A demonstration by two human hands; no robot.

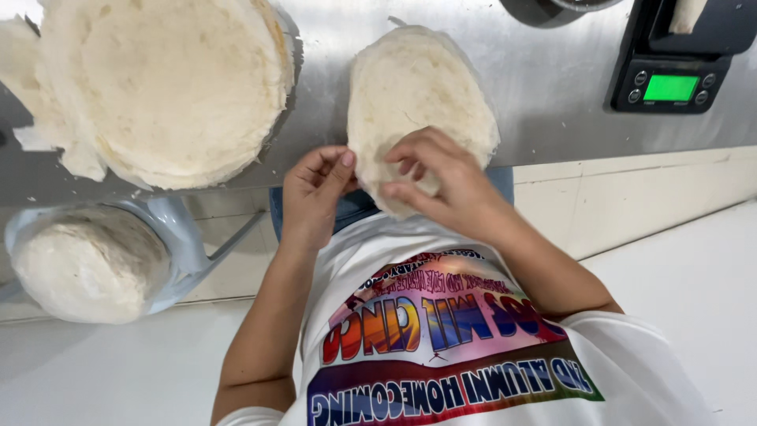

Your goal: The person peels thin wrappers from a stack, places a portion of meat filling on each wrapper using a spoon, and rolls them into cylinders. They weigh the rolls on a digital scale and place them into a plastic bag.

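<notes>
We see a thin round wrapper point(418, 95) lying on the steel table point(544, 71), its near edge hanging over the table's rim. Our left hand point(315, 193) sits at seven o'clock of the wrapper, thumb and fingers pinching its edge. Our right hand point(441, 177) lies on the wrapper's near end at six o'clock, fingers curled and pinching the sheet. The two hands are close but not touching. A tall stack of wrappers point(173, 87) stands at nine o'clock, a scale point(670, 79) at three o'clock, a bowl of wrappers point(91, 264) at eight o'clock.
</notes>
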